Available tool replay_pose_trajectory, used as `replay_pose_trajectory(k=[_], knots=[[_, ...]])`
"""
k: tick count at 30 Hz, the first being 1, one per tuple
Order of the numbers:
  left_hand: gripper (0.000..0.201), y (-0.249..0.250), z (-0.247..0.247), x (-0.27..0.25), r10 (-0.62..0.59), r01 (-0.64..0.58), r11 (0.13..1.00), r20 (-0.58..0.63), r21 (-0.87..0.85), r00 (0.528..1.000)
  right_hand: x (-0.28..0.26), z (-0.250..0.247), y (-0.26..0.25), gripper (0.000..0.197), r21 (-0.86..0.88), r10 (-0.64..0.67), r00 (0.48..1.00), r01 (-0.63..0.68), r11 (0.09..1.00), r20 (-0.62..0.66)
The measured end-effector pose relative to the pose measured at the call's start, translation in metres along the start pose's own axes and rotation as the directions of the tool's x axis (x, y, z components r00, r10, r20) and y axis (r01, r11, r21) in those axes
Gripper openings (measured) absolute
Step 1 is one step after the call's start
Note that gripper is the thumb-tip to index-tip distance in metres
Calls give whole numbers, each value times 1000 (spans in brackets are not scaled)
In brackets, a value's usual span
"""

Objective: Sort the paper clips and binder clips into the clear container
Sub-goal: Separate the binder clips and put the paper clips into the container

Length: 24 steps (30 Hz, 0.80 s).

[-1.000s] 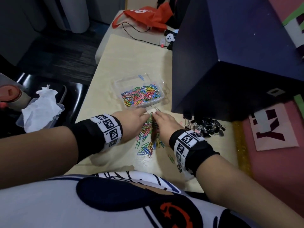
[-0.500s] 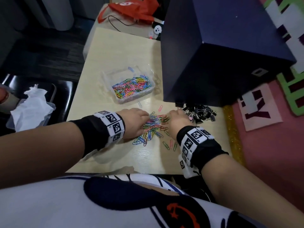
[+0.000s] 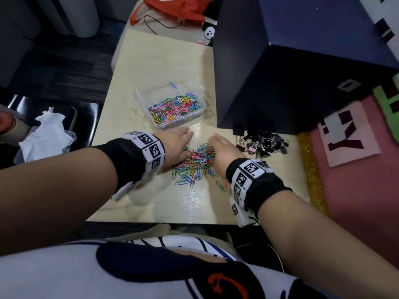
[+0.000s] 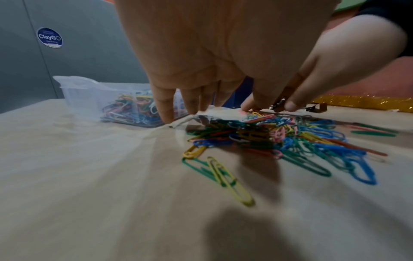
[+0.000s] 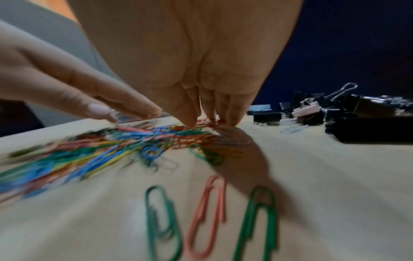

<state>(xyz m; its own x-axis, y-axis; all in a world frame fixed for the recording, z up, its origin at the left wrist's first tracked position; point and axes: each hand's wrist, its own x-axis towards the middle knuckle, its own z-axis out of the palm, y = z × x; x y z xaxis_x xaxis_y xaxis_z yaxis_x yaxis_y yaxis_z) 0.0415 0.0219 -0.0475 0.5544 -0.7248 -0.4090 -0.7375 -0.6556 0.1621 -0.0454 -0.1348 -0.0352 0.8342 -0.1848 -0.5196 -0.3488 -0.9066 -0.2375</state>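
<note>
A heap of coloured paper clips [image 3: 198, 160] lies on the pale wooden table [image 3: 164, 61]. My left hand [image 3: 180, 140] stands on its left side and my right hand [image 3: 220, 147] on its right, both with straight fingers pointing down. The left fingertips [image 4: 166, 116] touch the table at the far edge of the heap [image 4: 279, 139]. The right fingertips [image 5: 192, 121] press on the red clips of the heap [image 5: 138, 143]. The clear container [image 3: 141, 99] beyond the hands holds many paper clips. A pile of black binder clips [image 3: 262, 143] lies right of my right hand.
A large dark blue box [image 3: 291, 72] stands on the table right of the container, close behind the binder clips [image 5: 335, 109]. Three loose clips [image 5: 208, 217] lie under my right wrist. A chair with crumpled tissue [image 3: 45, 134] is at the left, and pink matting [image 3: 356, 201] at the right.
My hands met beyond the heap, spread apart, and now close in on it from both sides. The clips are bunched into a tighter heap.
</note>
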Motion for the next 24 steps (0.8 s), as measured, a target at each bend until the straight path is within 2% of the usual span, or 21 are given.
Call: replay_pose_trajectory(k=[2,5,9,11,13,15,18,20,24], knots=[[62,1,0,-3,26,-26,1000,-13,0,1000,-7,6,-1,74,-23,-23,999,24,999,22],[54,5,2,-12,81,-80,997,-26,6,996,-21,5,0,59,-15,-61,998,60,998,-12],[55,1,-3,-20,71,-70,997,-72,21,995,-31,-10,6,49,-41,133,986,-137,990,-99],[58,-5,-9,-21,-7,8,1000,-82,18,997,-37,-17,6,47,-192,230,973,-228,955,-12],[60,-9,-14,-24,-106,107,994,-30,34,994,-41,-13,7,51,-291,315,945,-277,916,92],[60,-10,-15,-26,-193,188,979,58,81,979,-41,-2,8,54,-225,390,913,-357,906,122],[54,-10,-9,-30,-264,258,964,127,61,956,-36,13,4,51,-51,427,902,-425,904,67],[50,-5,-3,-31,-258,258,966,126,14,958,-30,19,-1,48,9,397,918,-397,918,24],[54,15,4,-28,-150,159,984,107,-82,983,-21,22,-12,46,117,254,965,-246,962,-59]])
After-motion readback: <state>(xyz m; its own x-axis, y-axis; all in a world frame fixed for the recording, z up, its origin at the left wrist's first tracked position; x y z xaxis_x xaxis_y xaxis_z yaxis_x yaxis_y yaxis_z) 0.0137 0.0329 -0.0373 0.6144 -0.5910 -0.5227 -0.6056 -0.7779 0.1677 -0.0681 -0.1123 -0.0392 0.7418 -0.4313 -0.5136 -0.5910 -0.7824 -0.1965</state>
